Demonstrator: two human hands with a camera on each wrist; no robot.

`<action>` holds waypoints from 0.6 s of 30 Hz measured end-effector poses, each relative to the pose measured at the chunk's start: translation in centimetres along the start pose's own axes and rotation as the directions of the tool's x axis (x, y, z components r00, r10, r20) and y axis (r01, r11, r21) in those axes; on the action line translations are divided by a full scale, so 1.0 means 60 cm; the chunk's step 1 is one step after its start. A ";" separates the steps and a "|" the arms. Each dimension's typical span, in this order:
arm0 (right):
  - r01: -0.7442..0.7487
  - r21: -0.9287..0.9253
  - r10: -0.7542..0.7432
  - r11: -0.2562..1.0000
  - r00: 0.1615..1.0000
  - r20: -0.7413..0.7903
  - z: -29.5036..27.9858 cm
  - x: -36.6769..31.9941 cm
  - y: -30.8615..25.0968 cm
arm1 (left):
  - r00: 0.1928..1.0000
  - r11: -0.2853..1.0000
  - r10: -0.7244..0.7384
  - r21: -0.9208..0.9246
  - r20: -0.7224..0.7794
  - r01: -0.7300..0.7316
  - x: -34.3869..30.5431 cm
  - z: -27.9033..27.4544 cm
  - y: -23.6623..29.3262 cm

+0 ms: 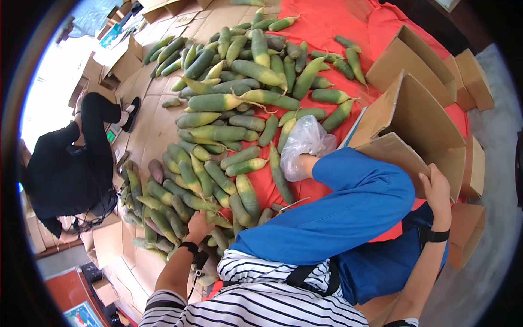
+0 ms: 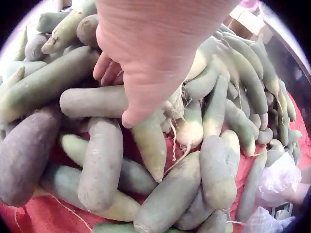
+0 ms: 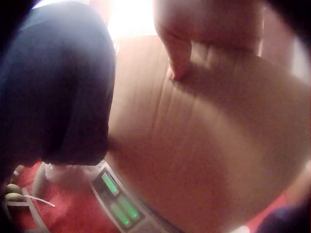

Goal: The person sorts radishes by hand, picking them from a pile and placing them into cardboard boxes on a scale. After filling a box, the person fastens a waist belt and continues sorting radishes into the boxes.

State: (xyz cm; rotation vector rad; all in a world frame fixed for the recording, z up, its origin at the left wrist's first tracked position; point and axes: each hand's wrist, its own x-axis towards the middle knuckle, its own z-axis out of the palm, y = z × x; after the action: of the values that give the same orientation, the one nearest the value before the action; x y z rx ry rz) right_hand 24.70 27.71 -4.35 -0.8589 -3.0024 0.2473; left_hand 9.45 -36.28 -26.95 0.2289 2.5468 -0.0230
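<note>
My left hand (image 1: 200, 226) reaches into the near part of a big heap of green radishes (image 1: 218, 132). In the left wrist view, its thumb and curled fingers (image 2: 108, 72) grip the end of a thick grey-green radish (image 2: 91, 102) lying among the others. On the right, my right hand (image 1: 437, 188) holds the near edge of an open cardboard box (image 1: 389, 150). Seen from the right wrist, the thumb (image 3: 180, 65) presses on the box's outer wall, and the other fingers go over the edge, mostly hidden.
A scale with green displays (image 3: 124, 204) stands beside the box. More cardboard boxes (image 1: 411, 60) line the right side. My foot in a plastic bag (image 1: 308, 144) rests on the red cloth (image 1: 321, 27). At the left, a person in black (image 1: 71, 163) sits near other boxes.
</note>
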 end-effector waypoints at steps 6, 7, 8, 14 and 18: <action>0.031 -0.079 -0.034 0.996 0.999 -0.025 0.002 0.002 0.005 | 0.911 0.729 0.196 -0.567 -0.362 -0.382 0.086 -0.186 0.233; 0.030 -0.076 -0.032 0.997 0.999 -0.029 0.003 0.001 0.005 | 0.829 0.640 0.247 -0.558 -0.502 -0.528 0.101 -0.215 0.282; 0.027 -0.049 -0.029 0.998 0.999 -0.039 0.000 -0.001 -0.001 | 0.795 0.577 0.293 -0.565 -0.531 -0.590 0.092 -0.272 0.346; -0.010 -0.057 0.010 0.998 1.000 -0.006 -0.001 0.001 -0.006 | 0.501 -0.075 0.502 -0.612 -0.705 -0.787 -0.026 -0.486 0.664; -0.020 -0.043 0.019 0.999 1.000 -0.016 -0.005 -0.001 -0.009 | 0.536 0.054 0.619 -0.649 -0.574 -0.759 -0.025 -0.464 0.740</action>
State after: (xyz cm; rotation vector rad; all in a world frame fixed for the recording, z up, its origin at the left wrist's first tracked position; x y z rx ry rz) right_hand 24.49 27.30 -3.96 -0.8892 -2.9969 0.1756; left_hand 2.89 9.06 -1.44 1.0534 1.8930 1.7166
